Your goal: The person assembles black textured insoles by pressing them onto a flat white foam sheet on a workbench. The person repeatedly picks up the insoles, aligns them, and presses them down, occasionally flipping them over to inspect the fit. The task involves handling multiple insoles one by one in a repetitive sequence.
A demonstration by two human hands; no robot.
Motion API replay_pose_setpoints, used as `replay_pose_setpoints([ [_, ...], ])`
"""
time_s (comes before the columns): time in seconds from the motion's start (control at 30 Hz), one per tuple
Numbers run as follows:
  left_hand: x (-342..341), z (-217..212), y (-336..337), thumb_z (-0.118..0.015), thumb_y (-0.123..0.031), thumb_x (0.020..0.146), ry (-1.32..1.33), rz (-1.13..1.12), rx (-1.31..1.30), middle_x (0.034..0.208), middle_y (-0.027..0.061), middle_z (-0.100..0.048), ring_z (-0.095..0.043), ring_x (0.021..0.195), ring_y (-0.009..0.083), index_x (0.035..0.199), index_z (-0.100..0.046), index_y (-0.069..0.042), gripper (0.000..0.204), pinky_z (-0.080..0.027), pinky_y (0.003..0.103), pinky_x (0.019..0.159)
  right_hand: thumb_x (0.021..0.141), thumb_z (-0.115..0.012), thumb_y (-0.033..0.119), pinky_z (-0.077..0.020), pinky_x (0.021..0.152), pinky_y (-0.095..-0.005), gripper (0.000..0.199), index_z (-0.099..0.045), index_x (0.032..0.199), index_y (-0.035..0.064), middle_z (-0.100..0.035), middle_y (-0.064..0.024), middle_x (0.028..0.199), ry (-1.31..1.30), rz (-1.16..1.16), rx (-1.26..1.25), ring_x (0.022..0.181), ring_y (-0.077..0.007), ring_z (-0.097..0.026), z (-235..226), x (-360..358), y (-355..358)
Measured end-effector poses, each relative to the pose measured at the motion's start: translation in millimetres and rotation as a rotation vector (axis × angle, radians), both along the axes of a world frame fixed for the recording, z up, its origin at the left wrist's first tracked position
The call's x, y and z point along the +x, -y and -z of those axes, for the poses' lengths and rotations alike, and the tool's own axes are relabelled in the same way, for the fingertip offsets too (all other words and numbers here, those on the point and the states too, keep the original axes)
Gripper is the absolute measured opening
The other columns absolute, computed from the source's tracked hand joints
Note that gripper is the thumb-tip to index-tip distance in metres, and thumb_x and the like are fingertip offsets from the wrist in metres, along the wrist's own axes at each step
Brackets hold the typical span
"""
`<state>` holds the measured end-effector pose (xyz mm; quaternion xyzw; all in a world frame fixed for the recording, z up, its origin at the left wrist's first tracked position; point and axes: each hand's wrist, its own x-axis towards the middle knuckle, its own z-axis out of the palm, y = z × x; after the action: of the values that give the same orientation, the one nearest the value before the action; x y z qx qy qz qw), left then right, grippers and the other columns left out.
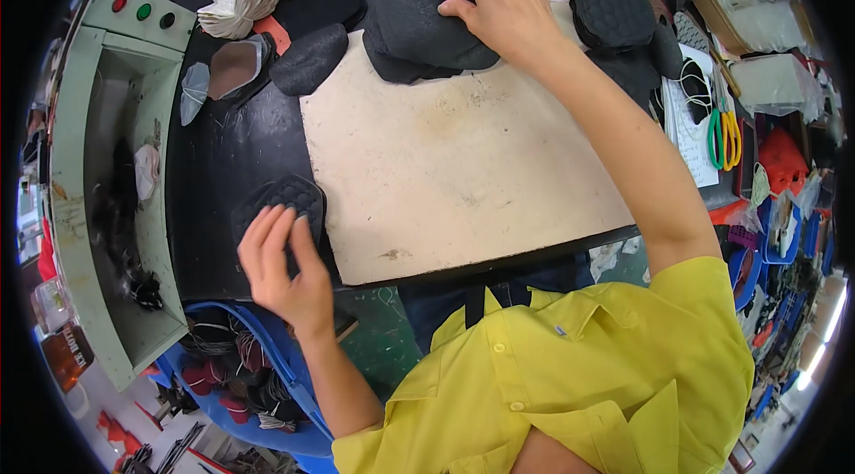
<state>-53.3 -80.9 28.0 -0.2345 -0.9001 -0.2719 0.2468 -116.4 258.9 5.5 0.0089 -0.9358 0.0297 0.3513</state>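
Observation:
My right hand (509, 4) reaches to the far side of the cream board, over a stack of flat black fabric pieces (423, 38) with rounded ends. Its thumb and fingers are apart, with the thumb tip at the top of the stack. Close to the board's left edge, my left hand (289, 269) is open, its fingers loosely bent and apart from the thumb. Its fingertips are at the near edge of a small pile of black quilted pads (298, 195); whether they touch cannot be told.
The cream board (445, 180) lies on a black table (209, 162). More quilted pads (613, 11) are stacked far right, near green-and-yellow-handled scissors (723, 137). A white bundle (239, 2) lies far left. A grey-green metal box (76, 162) borders the left, above a blue bin (289, 367).

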Motion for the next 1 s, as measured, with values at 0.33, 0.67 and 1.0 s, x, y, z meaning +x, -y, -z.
replay_pose_setpoints([
  [0.33,-28.1,1.2,-97.0,-0.078,-0.001,0.075,0.327,0.498,0.607,0.13,0.0165,-0.058,-0.058,0.117,0.0285,0.146,-0.032,-0.002,0.085,-0.045,0.038,0.1,0.068,-0.069,0.008,-0.0519,0.062,-0.0339,0.022,-0.064,0.089,0.0114,-0.064,-0.0027,0.078,-0.226,-0.449,-0.233,0.073,-0.0243,-0.063,-39.0,69.5,25.0],
  [0.67,49.7,33.3,-107.9,-0.079,-0.002,0.077,0.549,0.281,0.207,0.111,0.018,-0.066,-0.064,0.101,0.0291,0.127,-0.06,-0.001,0.054,-0.05,0.035,0.086,0.076,-0.077,0.02,-0.0481,0.088,-0.0422,0.039,-0.065,0.108,0.0015,-0.066,-0.015,0.104,0.188,0.221,-0.021,0.099,-0.0326,-0.06,-14.4,173.0,-58.1],
  [1.0,77.7,36.5,-82.3,-0.059,-0.057,0.088,0.338,0.628,-0.358,0.145,0.0214,-0.047,-0.039,0.137,0.0443,0.135,-0.054,-0.002,0.072,-0.027,0.052,0.113,0.08,-0.076,0.01,-0.0496,0.073,-0.0343,0.02,-0.063,0.093,0.0029,-0.063,-0.0095,0.086,0.348,0.183,-0.197,0.082,-0.0246,-0.064,-15.6,172.8,-61.1],
])
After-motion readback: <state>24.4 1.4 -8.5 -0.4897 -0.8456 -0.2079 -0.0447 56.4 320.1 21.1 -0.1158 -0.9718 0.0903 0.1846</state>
